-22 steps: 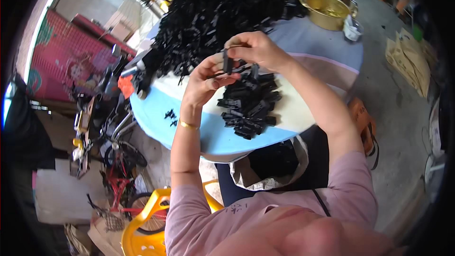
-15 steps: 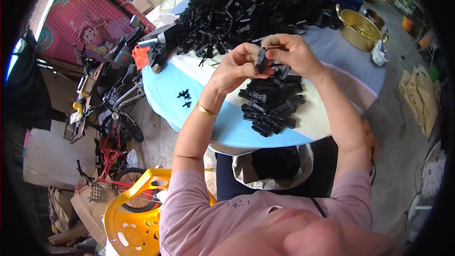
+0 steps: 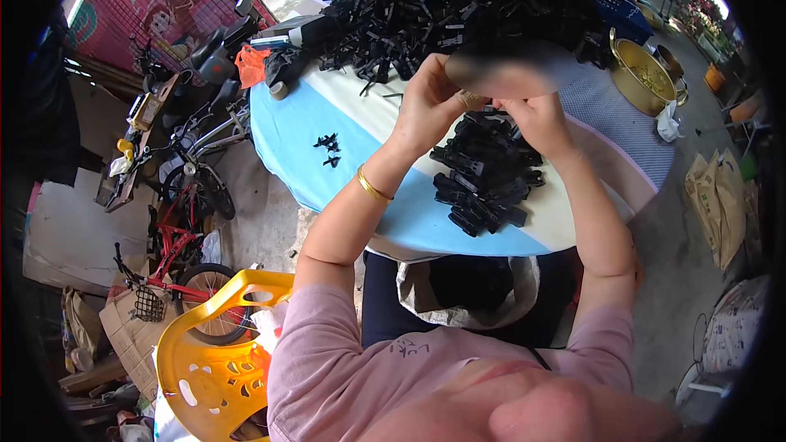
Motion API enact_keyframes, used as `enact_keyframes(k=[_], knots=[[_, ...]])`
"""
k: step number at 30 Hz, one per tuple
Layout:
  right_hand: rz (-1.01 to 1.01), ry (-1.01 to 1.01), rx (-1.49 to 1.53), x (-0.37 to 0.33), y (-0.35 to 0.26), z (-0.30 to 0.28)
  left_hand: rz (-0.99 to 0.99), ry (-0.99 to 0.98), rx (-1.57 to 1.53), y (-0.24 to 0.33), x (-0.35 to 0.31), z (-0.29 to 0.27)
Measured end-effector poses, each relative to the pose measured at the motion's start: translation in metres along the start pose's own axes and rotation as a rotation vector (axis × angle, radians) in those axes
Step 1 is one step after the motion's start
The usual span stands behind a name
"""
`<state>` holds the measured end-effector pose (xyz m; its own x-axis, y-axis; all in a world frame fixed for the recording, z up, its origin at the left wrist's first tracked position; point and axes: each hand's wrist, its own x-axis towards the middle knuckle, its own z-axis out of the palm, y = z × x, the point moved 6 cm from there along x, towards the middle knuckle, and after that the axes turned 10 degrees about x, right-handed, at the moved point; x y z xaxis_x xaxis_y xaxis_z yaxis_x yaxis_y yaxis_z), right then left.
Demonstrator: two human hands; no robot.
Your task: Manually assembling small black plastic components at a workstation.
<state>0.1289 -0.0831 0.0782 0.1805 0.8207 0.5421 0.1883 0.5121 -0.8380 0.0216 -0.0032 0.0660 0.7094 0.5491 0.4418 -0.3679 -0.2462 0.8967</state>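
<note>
Both my hands are raised together over the table, between the large heap and the small pile. My left hand (image 3: 431,110), with a gold bangle on the wrist, has its thumb and fingers curled in. My right hand (image 3: 536,119) is closed close beside it. A blurred patch covers most of the fingertips, so what they hold is hidden. Just below the hands lies a small pile of narrow black plastic clip-like pieces (image 3: 483,184). Several tiny black parts (image 3: 327,146) lie apart on the blue cloth to the left.
A large heap of similar black pieces (image 3: 458,8) covers the table's far side. At the far right stands a brass-coloured pot (image 3: 626,90) by a blue box (image 3: 620,10). An open sack (image 3: 524,286) sits at my lap. A yellow chair (image 3: 176,344) and bicycles (image 3: 176,241) stand left.
My hands have shifted slightly right in view, still close together. A black clip-like piece showed between them before; now the blur hides that spot. The whole view has turned a little.
</note>
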Motion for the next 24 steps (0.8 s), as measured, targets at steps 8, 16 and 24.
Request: enact_keyframes(k=[8,16,24], knots=[[0.07,0.006,-0.131,-0.001,-0.005,0.002,0.009,0.039,0.066,0.003,-0.006,0.007],[0.159,-0.048,-0.101,-0.002,-0.006,0.003,0.244,0.16,0.312,0.015,-0.013,0.004],[0.232,-0.202,-0.332,0.01,0.012,-0.029,0.001,-0.009,0.281,0.012,-0.004,0.001]])
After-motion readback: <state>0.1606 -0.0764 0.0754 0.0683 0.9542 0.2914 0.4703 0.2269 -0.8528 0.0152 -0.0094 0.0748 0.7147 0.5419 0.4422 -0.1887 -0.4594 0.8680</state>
